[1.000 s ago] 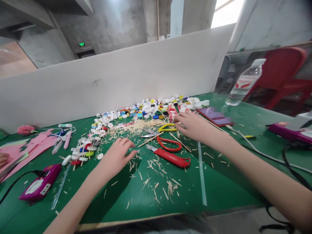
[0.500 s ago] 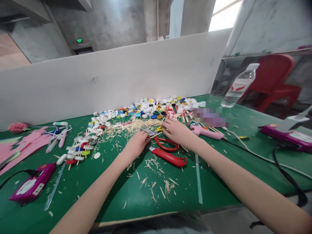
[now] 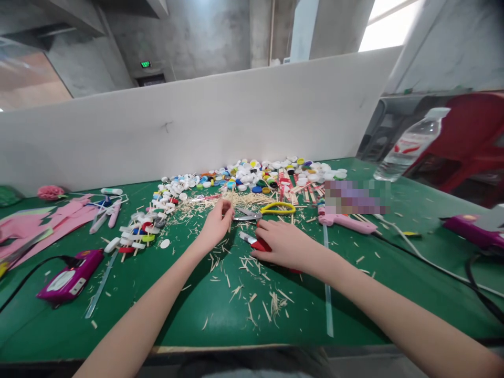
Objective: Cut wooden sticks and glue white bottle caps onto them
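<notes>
My left hand (image 3: pixel 217 221) is closed in a pinch on a thin wooden stick (image 3: pixel 232 193) that points upward. My right hand (image 3: pixel 284 242) lies over a red utility knife (image 3: pixel 261 245), thumb on one side and fingers on the other; most of its handle is hidden under the palm. Just beyond the right hand lie scissors with a yellow handle loop (image 3: pixel 279 209), their blades spread toward the left fingertips. Pale wood shavings (image 3: pixel 271 304) are scattered on the green table (image 3: pixel 220 328) around both hands.
Many bottle caps (image 3: pixel 252 173) are heaped along the white partition (image 3: pixel 220 115). Caps on sticks (image 3: pixel 134 236) and a purple power strip (image 3: pixel 73 278) lie left. On the right are a pink glue gun (image 3: pixel 350 223), its cord, a glue stick (image 3: pixel 329 310) and a water bottle (image 3: pixel 411 147).
My right hand has left the scissors and moved down onto the utility knife. My left hand has come off the scissors, raising the stick upright. The view has shifted slightly.
</notes>
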The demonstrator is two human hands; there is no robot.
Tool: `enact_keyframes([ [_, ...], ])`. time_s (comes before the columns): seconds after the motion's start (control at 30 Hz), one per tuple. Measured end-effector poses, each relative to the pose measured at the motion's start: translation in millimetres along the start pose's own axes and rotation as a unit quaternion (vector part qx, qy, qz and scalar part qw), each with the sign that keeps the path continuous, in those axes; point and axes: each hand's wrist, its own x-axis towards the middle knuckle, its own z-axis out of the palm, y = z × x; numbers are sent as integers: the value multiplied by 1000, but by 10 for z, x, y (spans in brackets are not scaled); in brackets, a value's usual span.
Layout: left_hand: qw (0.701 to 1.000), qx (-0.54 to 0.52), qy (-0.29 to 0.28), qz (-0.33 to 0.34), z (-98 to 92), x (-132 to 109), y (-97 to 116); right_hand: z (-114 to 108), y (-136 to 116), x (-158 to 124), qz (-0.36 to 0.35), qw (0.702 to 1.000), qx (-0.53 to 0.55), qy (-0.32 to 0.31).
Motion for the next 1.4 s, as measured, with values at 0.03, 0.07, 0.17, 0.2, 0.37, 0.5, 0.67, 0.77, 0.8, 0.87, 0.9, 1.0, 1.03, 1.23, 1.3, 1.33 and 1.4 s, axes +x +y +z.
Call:
enact_keyframes([
  [0.03, 1000, -18, -2, -1, 1, 3, -4, 5, -16, -12, -3, 1000, -8, 1],
  [0.07, 999, -32, -5, -4, -1, 5, -4, 5, -25, -22, -6, 1000, -12, 5],
  [0.17, 998, -56, -15, -20, -18, 7, 17, -6, -22, -39, -19, 1000, -11, 8],
  [0.2, 998, -61, -20, -25, -25, 7, 28, -6, -18, -39, -21, 1000, -6, 4],
  [0.37, 994, -105, -26, -27, -48, 7, 83, -4, -19, -11, -15, 999, 37, 0],
  [0.5, 989, -141, -24, -35, -46, 14, 115, -29, -42, 16, -2, 998, 60, 7],
  [0.67, 985, -169, -19, -12, -45, -15, 169, 4, -64, 33, -12, 999, 36, 17],
  [0.77, 987, -161, -26, -3, -49, -45, 200, 43, -60, 35, -37, 999, -10, 33],
  [0.8, 987, -156, -29, -1, -48, -50, 201, 52, -56, 33, -45, 998, -25, 34],
  [0.87, 988, -150, -39, 4, -44, -47, 183, 61, -43, 28, -61, 996, -48, 34],
  [0.9, 988, -148, -43, 7, -41, -40, 166, 64, -36, 25, -67, 996, -57, 35],
  [1.0, 991, -123, -51, 25, -36, -16, 112, 77, -23, 13, -77, 993, -81, 42],
  [1.03, 992, -108, -48, 34, -38, -11, 102, 86, -23, 10, -78, 992, -88, 43],
  [1.23, 993, 59, -15, 101, -76, -6, 123, 157, -53, 13, -87, 989, -112, 52],
  [1.3, 988, 102, 7, 116, -91, 1, 120, 156, -62, 18, -75, 989, -111, 56],
  [1.33, 987, 106, 14, 117, -97, 5, 114, 148, -64, 20, -66, 990, -108, 57],
  [1.4, 992, 74, 6, 103, -105, 8, 102, 118, -62, 23, -49, 992, -100, 59],
])
